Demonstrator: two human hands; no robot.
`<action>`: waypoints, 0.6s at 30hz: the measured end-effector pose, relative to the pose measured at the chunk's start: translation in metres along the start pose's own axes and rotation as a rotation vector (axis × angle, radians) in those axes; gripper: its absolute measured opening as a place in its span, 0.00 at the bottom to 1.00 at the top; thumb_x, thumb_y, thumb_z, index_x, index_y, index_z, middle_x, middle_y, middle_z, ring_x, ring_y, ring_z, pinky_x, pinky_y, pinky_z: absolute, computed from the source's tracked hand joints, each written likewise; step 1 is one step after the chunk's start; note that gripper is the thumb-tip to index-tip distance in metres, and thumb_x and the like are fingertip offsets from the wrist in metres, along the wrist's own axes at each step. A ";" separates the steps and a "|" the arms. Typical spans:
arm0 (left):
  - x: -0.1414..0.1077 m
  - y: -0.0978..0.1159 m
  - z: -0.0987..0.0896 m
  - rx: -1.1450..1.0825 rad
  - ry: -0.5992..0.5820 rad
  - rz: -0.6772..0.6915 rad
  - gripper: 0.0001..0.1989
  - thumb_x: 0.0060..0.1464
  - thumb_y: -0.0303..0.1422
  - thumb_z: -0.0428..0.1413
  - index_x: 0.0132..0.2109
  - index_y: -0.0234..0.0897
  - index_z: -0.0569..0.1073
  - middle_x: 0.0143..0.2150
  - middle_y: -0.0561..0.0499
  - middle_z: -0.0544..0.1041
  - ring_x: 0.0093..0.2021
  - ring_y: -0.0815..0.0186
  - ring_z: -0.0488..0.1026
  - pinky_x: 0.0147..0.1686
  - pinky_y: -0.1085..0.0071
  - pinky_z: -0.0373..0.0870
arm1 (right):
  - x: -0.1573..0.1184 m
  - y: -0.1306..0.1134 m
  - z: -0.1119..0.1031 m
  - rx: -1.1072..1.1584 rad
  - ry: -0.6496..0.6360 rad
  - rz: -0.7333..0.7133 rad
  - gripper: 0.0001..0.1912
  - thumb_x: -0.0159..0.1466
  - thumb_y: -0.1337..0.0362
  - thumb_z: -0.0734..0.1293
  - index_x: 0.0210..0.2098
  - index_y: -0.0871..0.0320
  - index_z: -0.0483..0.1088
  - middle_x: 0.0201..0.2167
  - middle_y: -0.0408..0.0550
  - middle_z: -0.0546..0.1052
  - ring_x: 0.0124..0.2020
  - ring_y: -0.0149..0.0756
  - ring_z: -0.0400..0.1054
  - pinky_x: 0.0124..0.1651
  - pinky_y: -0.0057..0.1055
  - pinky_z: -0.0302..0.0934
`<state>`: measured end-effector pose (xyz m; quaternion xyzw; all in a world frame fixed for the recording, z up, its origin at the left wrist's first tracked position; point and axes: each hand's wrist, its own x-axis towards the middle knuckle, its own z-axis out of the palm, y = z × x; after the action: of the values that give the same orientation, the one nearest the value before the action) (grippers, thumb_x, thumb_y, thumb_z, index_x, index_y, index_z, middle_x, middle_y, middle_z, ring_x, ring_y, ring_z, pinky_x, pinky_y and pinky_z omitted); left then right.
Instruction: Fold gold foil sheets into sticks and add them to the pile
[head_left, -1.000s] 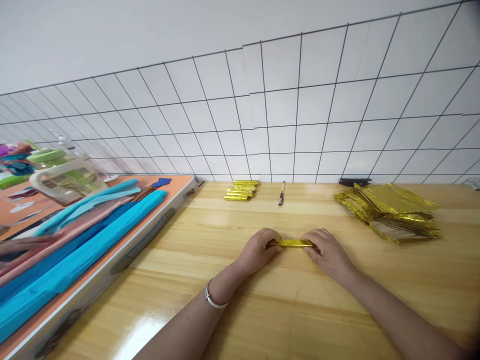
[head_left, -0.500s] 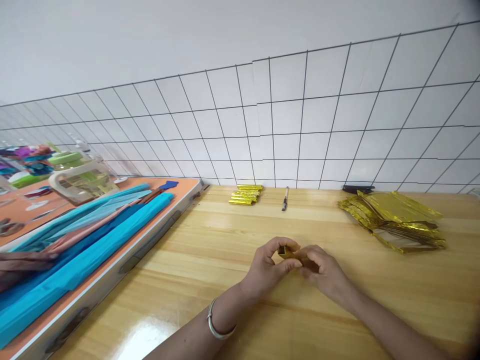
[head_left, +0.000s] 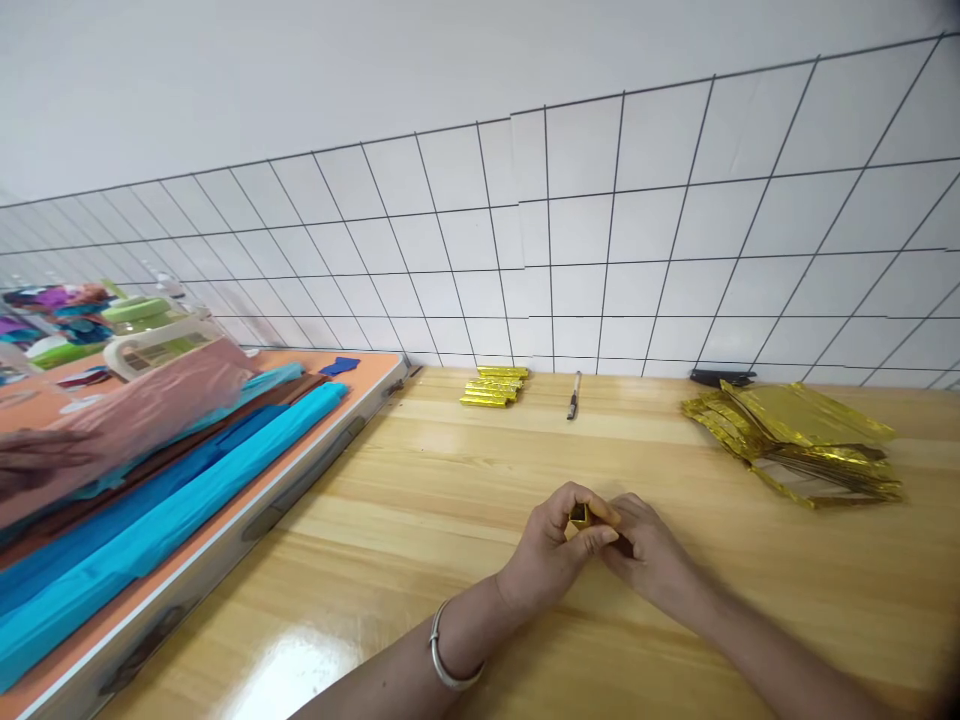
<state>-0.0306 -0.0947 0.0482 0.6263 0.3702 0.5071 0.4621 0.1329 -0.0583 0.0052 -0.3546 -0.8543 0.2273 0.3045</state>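
A small gold foil box (head_left: 579, 515), its square open end towards me and to the left, is held between both hands above the wooden table (head_left: 420, 540). My left hand (head_left: 546, 548), with a silver bangle at the wrist, pinches the box between thumb and fingers. Close against it, my right hand (head_left: 651, 558) grips the box's other end, which its curled fingers mostly hide. Beyond the hands, several slim gold boxes (head_left: 495, 387) lie in a row near the wall.
A pen-like tool (head_left: 574, 396) lies near the wall. At the right rests a pile of flat gold cartons (head_left: 817, 415), with a black object (head_left: 721, 377) behind. On the left orange table (head_left: 382, 368), another person's hand (head_left: 37, 455) touches a pink sheet (head_left: 172, 390) among blue rolls.
Both my hands have shifted slightly right and down in view with the gold box, whose open end now looks squarer. The pink sheet at left has spread over the blue ones.
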 end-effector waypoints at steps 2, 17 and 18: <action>-0.001 0.001 0.002 0.005 -0.006 0.008 0.07 0.53 0.34 0.56 0.36 0.35 0.68 0.35 0.49 0.73 0.35 0.68 0.69 0.38 0.70 0.66 | -0.001 0.000 0.001 -0.011 -0.003 -0.011 0.05 0.61 0.62 0.62 0.34 0.56 0.68 0.29 0.45 0.72 0.34 0.38 0.65 0.37 0.35 0.58; 0.031 -0.038 -0.068 0.663 -0.140 -0.040 0.08 0.48 0.31 0.58 0.38 0.36 0.72 0.35 0.51 0.72 0.36 0.66 0.68 0.38 0.71 0.65 | 0.004 0.034 -0.016 -0.099 0.083 0.152 0.20 0.54 0.67 0.66 0.48 0.56 0.66 0.43 0.49 0.72 0.46 0.43 0.63 0.48 0.42 0.58; 0.032 -0.042 -0.070 0.708 -0.151 -0.022 0.08 0.48 0.30 0.58 0.38 0.36 0.72 0.35 0.51 0.72 0.37 0.65 0.68 0.38 0.70 0.65 | 0.004 0.035 -0.015 -0.116 0.077 0.152 0.21 0.54 0.66 0.66 0.48 0.56 0.66 0.44 0.50 0.72 0.46 0.43 0.62 0.49 0.43 0.57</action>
<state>-0.0919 -0.0385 0.0217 0.7791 0.4944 0.2950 0.2480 0.1573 -0.0297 -0.0038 -0.4438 -0.8244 0.1862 0.2979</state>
